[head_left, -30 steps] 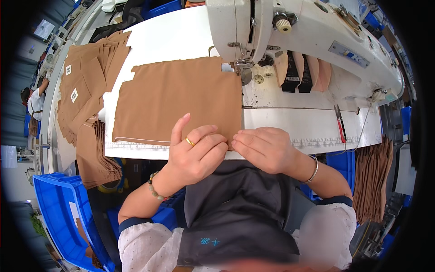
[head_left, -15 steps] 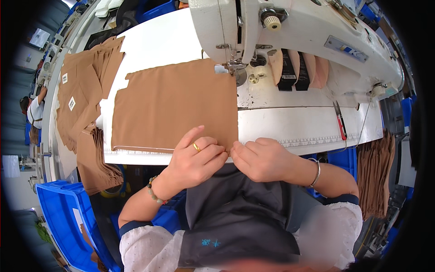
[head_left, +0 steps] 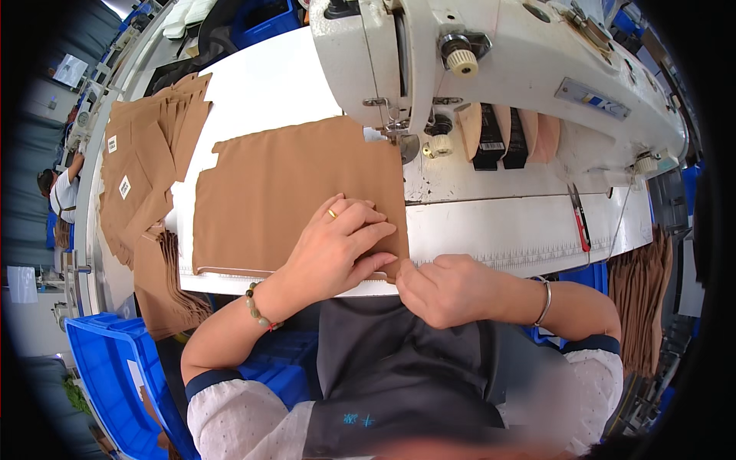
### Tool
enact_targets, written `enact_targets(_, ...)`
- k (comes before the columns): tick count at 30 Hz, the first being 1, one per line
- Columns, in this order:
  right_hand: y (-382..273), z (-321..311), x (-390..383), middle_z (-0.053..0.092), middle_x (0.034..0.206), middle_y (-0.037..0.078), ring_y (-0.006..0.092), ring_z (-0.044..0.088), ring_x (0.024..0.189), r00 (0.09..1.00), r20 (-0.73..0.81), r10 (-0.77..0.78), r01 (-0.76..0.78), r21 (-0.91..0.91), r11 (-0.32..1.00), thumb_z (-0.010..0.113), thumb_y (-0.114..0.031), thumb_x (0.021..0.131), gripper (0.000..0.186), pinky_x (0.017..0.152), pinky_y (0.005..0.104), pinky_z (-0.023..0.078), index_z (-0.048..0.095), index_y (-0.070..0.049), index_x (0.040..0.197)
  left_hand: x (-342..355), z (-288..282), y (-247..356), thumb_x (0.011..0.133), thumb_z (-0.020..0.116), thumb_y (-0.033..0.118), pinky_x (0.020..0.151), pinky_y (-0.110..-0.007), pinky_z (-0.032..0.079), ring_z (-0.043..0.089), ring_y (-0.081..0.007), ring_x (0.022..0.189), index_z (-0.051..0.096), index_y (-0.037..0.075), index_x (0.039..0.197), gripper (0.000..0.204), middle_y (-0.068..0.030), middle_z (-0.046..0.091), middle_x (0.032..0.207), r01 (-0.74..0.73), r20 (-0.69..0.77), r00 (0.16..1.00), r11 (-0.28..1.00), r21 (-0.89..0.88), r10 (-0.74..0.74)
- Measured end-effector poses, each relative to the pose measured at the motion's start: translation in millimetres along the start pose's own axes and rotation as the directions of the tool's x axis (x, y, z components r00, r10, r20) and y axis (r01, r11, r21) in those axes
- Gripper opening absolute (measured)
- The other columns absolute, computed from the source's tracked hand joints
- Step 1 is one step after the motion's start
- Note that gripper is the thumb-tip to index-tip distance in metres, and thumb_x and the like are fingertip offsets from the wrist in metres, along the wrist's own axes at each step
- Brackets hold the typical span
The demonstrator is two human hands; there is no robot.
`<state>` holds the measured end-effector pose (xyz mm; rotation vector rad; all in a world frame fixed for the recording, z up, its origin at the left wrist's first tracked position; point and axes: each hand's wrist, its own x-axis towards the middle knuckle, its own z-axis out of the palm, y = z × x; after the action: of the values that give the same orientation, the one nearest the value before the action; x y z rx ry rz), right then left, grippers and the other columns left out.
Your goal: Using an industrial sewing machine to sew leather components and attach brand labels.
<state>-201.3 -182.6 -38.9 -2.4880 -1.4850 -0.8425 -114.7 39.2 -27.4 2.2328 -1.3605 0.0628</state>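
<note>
A brown fabric panel [head_left: 284, 184] lies flat on the white sewing table, a notch at each far corner and a white line along its near edge. Its far right side reaches the presser foot [head_left: 396, 130] of the sewing machine. My left hand [head_left: 337, 244] rests on the panel near its right side, fingers extended over the cloth and a ring on one finger. Close beside it, my right hand [head_left: 445, 287] pinches the panel's near right corner between thumb and fingers. The pinched edge is partly hidden by the fingers.
The white sewing machine [head_left: 537, 54] overhangs the table's far right. Red-handled snips [head_left: 580, 222] lie at right, and peach pieces with black labels [head_left: 491, 138] under the arm. Brown panels [head_left: 142, 169] are stacked left, above a blue bin [head_left: 115, 360]. More brown cloth [head_left: 640, 299] hangs at right.
My left hand has moved from the near right corner up onto the panel, its fingers now spread over the cloth. My right hand stays at the corner. The whole view has shifted slightly.
</note>
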Motion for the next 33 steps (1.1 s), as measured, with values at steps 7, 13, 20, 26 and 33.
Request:
enact_targets(7,18,9,-1,0.051,0.066,0.004,0.011,0.046,0.048,1.0,-0.011,0.023,-0.023,-0.011,1.0,0.065,-0.014,0.072,0.01,0.043,0.0256,0.037,0.058,-0.006,0.071,15,5,-20,0.076,0.083,0.014,0.091,-0.044,0.049,0.062,-0.0278,0.103,0.076,0.005,0.099,0.025,-0.0071,0.065,0.1,-0.09,-0.136,0.987,0.995,-0.041,0.083)
enact_targets(13,37,16,1,0.044,0.064,0.001,0.0108,0.046,0.048,0.999,-0.011,0.052,-0.051,0.013,0.999,0.065,-0.015,0.072,0.011,0.043,0.0262,0.038,0.055,-0.008,0.07,29,7,-37,0.075,0.082,0.007,0.088,-0.04,0.05,0.062,-0.0269,0.096,0.077,0.004,0.095,0.021,-0.0073,0.065,0.097,-0.094,-0.18,0.981,0.992,-0.086,0.077)
enact_targets(20,59,27,4,0.046,0.065,0.002,0.0131,0.052,0.05,0.995,-0.027,0.094,-0.093,0.051,0.994,0.065,-0.014,0.073,0.012,0.044,0.0284,0.044,0.055,-0.009,0.069,44,4,-55,0.075,0.079,0.003,0.087,-0.038,0.051,0.061,-0.0271,0.094,0.078,0.005,0.095,0.021,-0.0076,0.066,0.098,-0.068,-0.194,0.98,0.994,-0.086,0.051)
enact_targets(26,77,32,7,0.048,0.067,0.004,0.0156,0.054,0.049,0.994,-0.001,0.114,-0.114,0.014,0.993,0.066,-0.013,0.074,0.013,0.044,0.0301,0.045,0.054,-0.009,0.069,57,4,-67,0.076,0.078,0.003,0.086,-0.038,0.052,0.062,-0.0283,0.095,0.079,0.006,0.096,0.021,-0.0079,0.067,0.098,-0.015,-0.214,0.977,0.995,-0.098,-0.007)
enact_targets(33,92,40,8,0.05,0.069,0.005,0.0202,0.059,0.053,0.979,-0.028,0.2,-0.201,-0.018,0.979,0.065,-0.01,0.075,0.01,0.046,0.0334,0.048,0.056,-0.008,0.074,72,4,-90,0.076,0.077,0.003,0.088,-0.038,0.053,0.062,-0.0312,0.1,0.08,0.007,0.096,0.021,-0.009,0.069,0.101,0.023,-0.186,0.981,0.979,-0.204,-0.062)
